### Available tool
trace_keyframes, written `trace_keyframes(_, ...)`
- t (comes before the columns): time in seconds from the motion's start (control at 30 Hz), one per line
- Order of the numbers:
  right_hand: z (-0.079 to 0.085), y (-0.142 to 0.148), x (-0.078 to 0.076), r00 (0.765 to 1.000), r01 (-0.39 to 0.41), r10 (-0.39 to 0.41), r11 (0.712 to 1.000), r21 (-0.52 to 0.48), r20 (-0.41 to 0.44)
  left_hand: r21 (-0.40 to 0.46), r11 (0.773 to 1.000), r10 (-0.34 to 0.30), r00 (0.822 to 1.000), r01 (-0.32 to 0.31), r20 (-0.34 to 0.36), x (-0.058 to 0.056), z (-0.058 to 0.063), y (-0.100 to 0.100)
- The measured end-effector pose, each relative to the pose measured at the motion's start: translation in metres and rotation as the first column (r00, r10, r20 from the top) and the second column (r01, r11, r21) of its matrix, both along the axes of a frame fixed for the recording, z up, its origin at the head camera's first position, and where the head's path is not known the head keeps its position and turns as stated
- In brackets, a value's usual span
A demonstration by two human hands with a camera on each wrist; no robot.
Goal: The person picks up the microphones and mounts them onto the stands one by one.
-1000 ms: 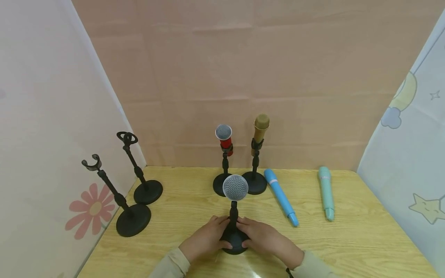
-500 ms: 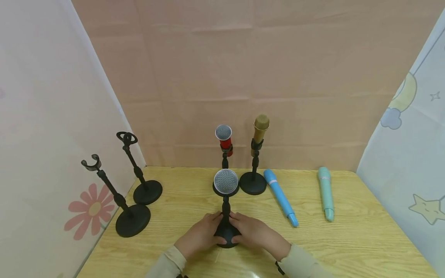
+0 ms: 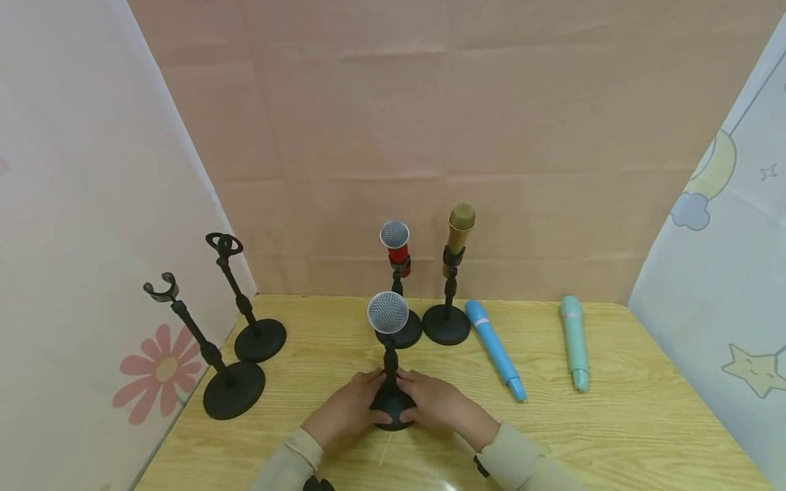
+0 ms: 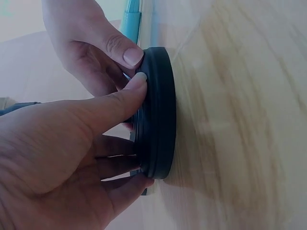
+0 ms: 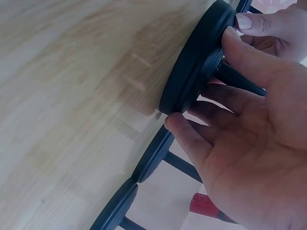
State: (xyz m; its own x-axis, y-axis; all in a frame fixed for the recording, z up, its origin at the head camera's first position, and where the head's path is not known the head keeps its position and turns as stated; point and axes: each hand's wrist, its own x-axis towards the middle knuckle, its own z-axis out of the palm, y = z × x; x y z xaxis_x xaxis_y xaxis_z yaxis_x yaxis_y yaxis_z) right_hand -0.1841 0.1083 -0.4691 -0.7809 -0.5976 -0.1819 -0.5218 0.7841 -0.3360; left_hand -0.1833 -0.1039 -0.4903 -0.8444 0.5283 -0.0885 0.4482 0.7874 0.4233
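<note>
A microphone with a silver mesh head (image 3: 388, 312) stands in a black desktop stand (image 3: 393, 404) near the front of the table. From the left, my left hand (image 3: 344, 414) grips the stand's round base, thumb on top and fingers round the edge. My right hand (image 3: 447, 412) holds the same base from the right, its thumb close to the left one. Both wrist views show the base (image 4: 162, 115) low over the wood, its underside facing the tabletop. The microphone's body is hidden behind its head in the head view.
Behind are a red microphone (image 3: 398, 254) and a gold microphone (image 3: 460, 228), each upright in a black stand. A blue microphone (image 3: 496, 350) and a mint-green microphone (image 3: 575, 343) lie at right. Two bare stands, one with an open clip (image 3: 232, 389) and one with a ring-shaped top (image 3: 260, 339), stand left.
Both hands have moved the silver-headed microphone's stand to the left and a little away from me, until it overlaps the red microphone's stand in the head view.
</note>
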Motion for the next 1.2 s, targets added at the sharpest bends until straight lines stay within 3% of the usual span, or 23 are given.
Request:
trace_keyframes(0.57, -0.007, -0.018, -0.021, 1.000, 0.007, -0.007, 1.000, -0.002, -0.001, 0.006, 0.999, 0.050, 0.996, -0.050, 0.071, -0.022, -0.003, -0.014)
trace_keyframes(1.2, -0.010, -0.034, -0.043, 0.999, 0.016, -0.015, 0.999, -0.038, 0.031, 0.047, 0.996, 0.068, 0.994, -0.073, 0.089, -0.039, -0.001, -0.029)
